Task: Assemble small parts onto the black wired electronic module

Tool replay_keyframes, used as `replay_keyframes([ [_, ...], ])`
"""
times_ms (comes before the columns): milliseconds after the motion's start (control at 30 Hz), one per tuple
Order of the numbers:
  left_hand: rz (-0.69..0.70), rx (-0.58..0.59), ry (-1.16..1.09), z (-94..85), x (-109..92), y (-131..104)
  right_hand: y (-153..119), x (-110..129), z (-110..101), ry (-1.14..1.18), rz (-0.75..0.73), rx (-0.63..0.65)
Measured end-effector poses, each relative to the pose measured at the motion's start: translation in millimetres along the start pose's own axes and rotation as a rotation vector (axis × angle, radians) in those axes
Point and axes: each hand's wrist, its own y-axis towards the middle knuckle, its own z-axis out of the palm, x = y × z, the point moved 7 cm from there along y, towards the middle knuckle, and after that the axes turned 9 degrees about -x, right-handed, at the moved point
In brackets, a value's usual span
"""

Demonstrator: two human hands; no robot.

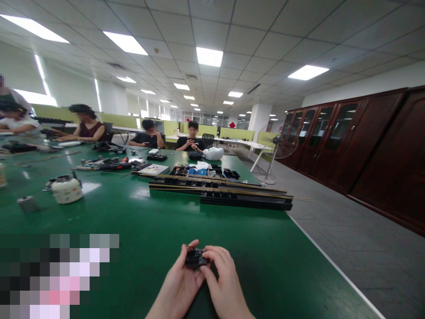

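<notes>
A small black plastic part (194, 259) with slots or recesses is held between my two hands, above the front of the green table (149, 226). My left hand (184, 277) grips it from the left and below, thumb along its side. From the right, my right hand (222, 270) pinches its end between thumb and fingers. A thin dark piece sticks out at its top near my left fingertips. What exactly the part is, I cannot make out. Beyond my hands lie long black rails (245, 203) with thin brass-coloured rods (219, 188) on top.
A white patterned jar (67, 189) and a grey cylinder (28, 204) stand at the left. Behind the rails are a box of black and blue parts (199, 170) and several tools (106, 165). Several people sit around the table. The table's right edge (332, 261) runs beside me.
</notes>
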Motion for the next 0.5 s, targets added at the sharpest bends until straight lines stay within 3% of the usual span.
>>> replay_keyframes([
  [233,0.017,-0.015,0.012,-2.3,-3.9,3.0,0.0,-4.9,-9.1,-0.063,-0.022,-0.123],
  [500,-0.015,-0.049,0.063,-7.4,-1.7,2.7,-0.3,-20.9,-15.3,-0.137,0.096,-0.207],
])
